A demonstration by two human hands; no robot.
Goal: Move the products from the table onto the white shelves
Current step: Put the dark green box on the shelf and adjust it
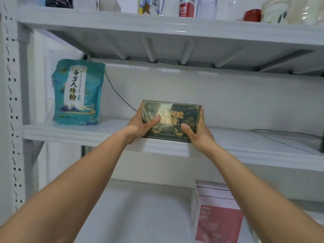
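A dark green box with gold lettering stands upright at the front edge of the middle white shelf. My left hand grips its left side, thumb across the front. My right hand grips its right side, thumb on the lower front. The box's bottom edge rests on or just above the shelf lip; I cannot tell which.
A teal pouch stands at the shelf's left end. A thin grey cable runs along the back wall. Bottles, cartons and cups fill the top shelf. A pink-and-white bag stands on the lower shelf.
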